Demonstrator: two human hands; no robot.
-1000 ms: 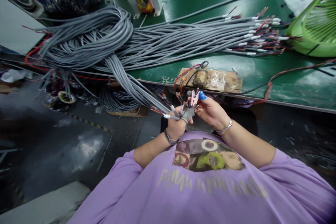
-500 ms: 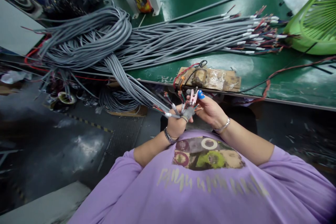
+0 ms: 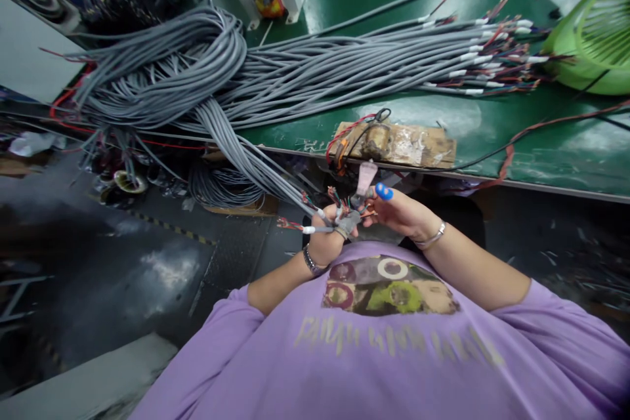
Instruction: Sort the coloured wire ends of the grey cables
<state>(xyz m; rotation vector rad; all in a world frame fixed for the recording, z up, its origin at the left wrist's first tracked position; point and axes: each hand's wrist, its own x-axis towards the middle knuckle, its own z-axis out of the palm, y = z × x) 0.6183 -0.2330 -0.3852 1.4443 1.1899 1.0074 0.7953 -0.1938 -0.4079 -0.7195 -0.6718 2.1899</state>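
Several grey cables (image 3: 280,187) run down from the bench into my left hand (image 3: 325,244), closed around them near their ends. Its thumb wears a grey cover (image 3: 347,224). White sleeves and bare red, green and dark wire ends (image 3: 339,200) fan out around this hand. Close beside it, my right hand (image 3: 408,215) has its fingers closed at the wire ends, with a blue cover (image 3: 384,191) on the thumb. A pale pink clip-like tool (image 3: 367,177) sticks up from its fingertips; its lower end is partly hidden.
A large coil of grey cable (image 3: 167,72) and a long spread bundle (image 3: 354,69) lie on the green bench (image 3: 556,151). At its front edge sits a wooden block (image 3: 418,144) with wires. A green basket (image 3: 566,72) stands at right, and a cable coil (image 3: 224,190) lies below.
The pink tool has turned and its two prongs no longer show apart. One sleeved cable end has swung left of my left hand. My right hand has shifted slightly right and down.
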